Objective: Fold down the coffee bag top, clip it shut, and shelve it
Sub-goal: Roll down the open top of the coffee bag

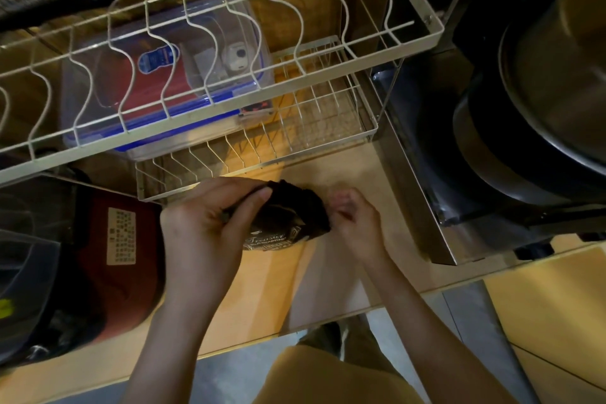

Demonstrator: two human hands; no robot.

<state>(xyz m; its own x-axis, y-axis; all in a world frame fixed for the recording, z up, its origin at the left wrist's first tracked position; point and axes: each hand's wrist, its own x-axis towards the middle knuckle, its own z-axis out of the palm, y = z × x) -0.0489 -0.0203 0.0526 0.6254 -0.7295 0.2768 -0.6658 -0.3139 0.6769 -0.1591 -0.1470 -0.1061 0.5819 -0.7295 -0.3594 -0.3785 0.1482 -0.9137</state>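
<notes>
A dark brown coffee bag (288, 216) with pale lettering on its front stands on the wooden counter (262, 282), in front of the wire rack. My left hand (203, 226) grips the bag's upper left side, thumb across the crumpled top. My right hand (354, 223) is at the bag's right edge, fingers curled and pinching the dark top material. The top of the bag is bunched and bent over. No clip shows in either hand; the fingers hide whatever lies under them.
A two-tier white wire dish rack (229, 10) stands behind the bag, its lower tier (314, 121) holding a clear box with a blue lid (170, 85). A red bag with a label (121, 246) is at the left. Dark pots (524, 128) sit at the right.
</notes>
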